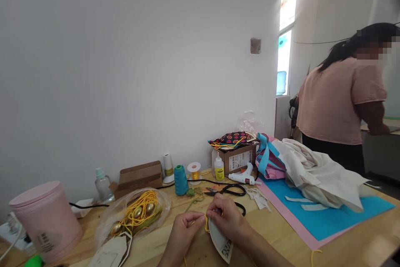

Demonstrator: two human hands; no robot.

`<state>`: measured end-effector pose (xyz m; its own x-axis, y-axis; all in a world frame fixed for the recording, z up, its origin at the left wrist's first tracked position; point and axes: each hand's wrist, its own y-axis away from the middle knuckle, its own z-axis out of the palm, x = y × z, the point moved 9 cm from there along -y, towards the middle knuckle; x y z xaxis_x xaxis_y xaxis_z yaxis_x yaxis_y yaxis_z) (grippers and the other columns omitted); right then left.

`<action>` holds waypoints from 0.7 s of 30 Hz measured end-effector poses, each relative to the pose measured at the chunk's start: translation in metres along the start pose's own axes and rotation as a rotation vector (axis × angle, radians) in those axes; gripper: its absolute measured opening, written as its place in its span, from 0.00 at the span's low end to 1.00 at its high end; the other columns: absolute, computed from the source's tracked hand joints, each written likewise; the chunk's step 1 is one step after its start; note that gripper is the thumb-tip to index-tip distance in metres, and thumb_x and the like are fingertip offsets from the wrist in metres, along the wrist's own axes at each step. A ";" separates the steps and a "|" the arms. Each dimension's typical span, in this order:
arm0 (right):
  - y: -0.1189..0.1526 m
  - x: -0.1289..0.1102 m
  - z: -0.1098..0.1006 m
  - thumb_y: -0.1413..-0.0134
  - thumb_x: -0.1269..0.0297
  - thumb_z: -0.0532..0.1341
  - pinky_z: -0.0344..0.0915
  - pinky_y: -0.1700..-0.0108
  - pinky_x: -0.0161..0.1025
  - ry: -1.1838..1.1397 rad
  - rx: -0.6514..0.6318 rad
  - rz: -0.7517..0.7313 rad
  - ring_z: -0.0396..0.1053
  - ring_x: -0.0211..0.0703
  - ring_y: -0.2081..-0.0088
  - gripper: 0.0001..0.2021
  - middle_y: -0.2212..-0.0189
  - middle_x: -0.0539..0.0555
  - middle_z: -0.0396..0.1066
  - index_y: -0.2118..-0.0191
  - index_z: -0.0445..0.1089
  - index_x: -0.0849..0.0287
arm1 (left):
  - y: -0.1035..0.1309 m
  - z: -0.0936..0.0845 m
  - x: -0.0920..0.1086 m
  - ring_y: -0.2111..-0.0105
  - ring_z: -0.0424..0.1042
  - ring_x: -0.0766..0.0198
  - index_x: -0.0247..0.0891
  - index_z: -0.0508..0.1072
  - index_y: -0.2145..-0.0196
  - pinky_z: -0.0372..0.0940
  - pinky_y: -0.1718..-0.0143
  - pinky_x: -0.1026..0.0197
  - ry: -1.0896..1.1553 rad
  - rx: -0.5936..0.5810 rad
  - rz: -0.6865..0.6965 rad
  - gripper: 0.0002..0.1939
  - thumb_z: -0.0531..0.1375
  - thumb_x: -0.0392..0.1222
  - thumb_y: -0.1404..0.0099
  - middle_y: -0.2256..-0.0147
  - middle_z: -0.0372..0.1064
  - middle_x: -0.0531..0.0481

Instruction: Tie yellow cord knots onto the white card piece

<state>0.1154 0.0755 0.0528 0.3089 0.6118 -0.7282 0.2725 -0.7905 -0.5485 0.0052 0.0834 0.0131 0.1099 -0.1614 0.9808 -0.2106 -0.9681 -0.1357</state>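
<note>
Low in the middle of the head view, both my hands meet over the wooden table. My left hand (186,228) pinches a thin yellow cord (206,222) between thumb and fingertips. In my right hand (229,219) is a pale, fan-shaped piece (218,240) with a dark cut-out pattern near its lower end. The cord runs to the top of this piece, where the fingertips of both hands nearly touch. Just behind my right hand lie scissors (231,189) with black handles, partly covered by the hand.
Leftward are a pink bin (46,225), a plastic bag of yellow cords (142,210) and a cardboard box (140,176). A teal thread spool (180,180), glue bottle (219,169) and white glue gun (243,177) stand behind. White cloth (315,171) lies rightward; a person (337,96) stands beyond.
</note>
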 end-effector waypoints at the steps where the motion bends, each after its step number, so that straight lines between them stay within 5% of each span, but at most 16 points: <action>1: 0.000 -0.001 0.000 0.56 0.69 0.55 0.49 0.74 0.32 0.006 0.006 -0.003 0.56 0.35 0.75 0.04 0.79 0.48 0.58 0.78 0.65 0.58 | -0.001 -0.001 0.000 0.73 0.68 0.59 0.34 0.76 0.74 0.62 0.70 0.64 -0.025 0.010 0.010 0.12 0.59 0.45 0.54 0.76 0.73 0.47; 13: 0.000 -0.003 0.001 0.58 0.75 0.55 0.51 0.73 0.32 0.043 0.009 -0.005 0.56 0.35 0.73 0.05 0.77 0.48 0.57 0.78 0.63 0.59 | 0.002 -0.001 0.010 0.72 0.69 0.58 0.36 0.76 0.75 0.63 0.70 0.63 -0.156 0.040 0.053 0.11 0.58 0.44 0.52 0.75 0.74 0.47; 21: 0.001 -0.005 0.000 0.58 0.77 0.53 0.53 0.72 0.30 0.062 0.010 -0.012 0.57 0.34 0.71 0.07 0.70 0.49 0.55 0.75 0.62 0.59 | -0.004 -0.010 -0.007 0.72 0.69 0.59 0.34 0.74 0.77 0.63 0.69 0.64 -0.154 0.075 0.045 0.11 0.58 0.45 0.54 0.75 0.73 0.46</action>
<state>0.1136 0.0716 0.0562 0.3615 0.6215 -0.6950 0.2674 -0.7832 -0.5613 -0.0042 0.0901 0.0083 0.2509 -0.2264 0.9412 -0.1466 -0.9699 -0.1942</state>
